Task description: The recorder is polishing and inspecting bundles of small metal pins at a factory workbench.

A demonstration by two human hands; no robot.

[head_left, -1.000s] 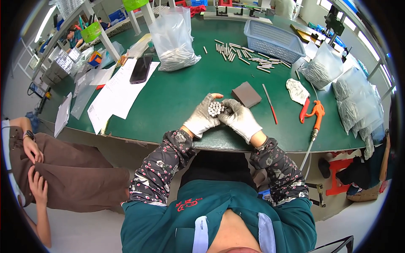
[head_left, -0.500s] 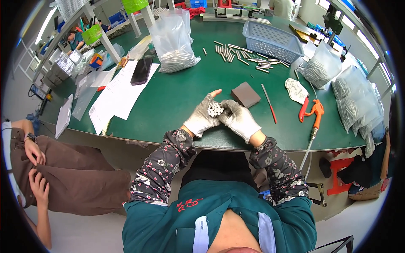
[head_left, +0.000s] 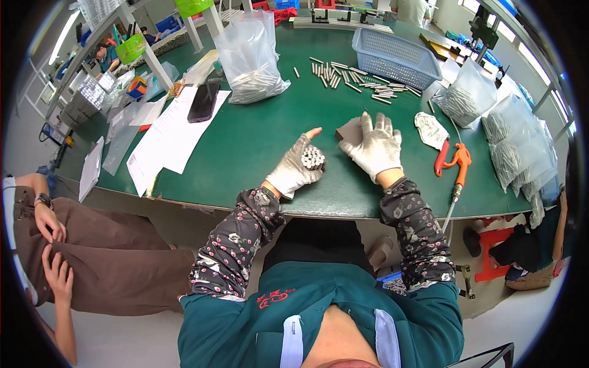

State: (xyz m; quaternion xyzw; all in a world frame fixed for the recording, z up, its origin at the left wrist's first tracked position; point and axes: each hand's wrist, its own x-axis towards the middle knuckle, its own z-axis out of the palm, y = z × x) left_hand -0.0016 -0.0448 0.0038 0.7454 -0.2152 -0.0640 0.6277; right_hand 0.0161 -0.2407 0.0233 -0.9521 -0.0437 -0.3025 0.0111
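Note:
My left hand (head_left: 292,168), in a whitish glove with the thumb tip bare, is wrapped round a bundle of small metal rods (head_left: 313,157), their round ends facing up. My right hand (head_left: 375,146), gloved too, lies palm down with fingers stretched and a little apart. It covers most of a brown-grey block (head_left: 349,131), whose left part shows beside the fingers. Whether the right palm presses on the block or hovers cannot be made out. Beyond the hands, loose metal rods (head_left: 334,76) are scattered on the green table (head_left: 245,132).
A blue basket (head_left: 397,60) stands behind the rods. Bags of rods (head_left: 251,83) are at left and right (head_left: 518,144). Papers (head_left: 169,144) and a phone (head_left: 204,102) lie left. An orange air gun (head_left: 461,161), red-handled tool (head_left: 441,157) and white cloth (head_left: 431,130) lie right. Someone sits at left.
My right hand has left the bundle and moved right, opening flat over the block and hiding the thin red-handled tool. The left hand stays in place, with the rod ends now more exposed.

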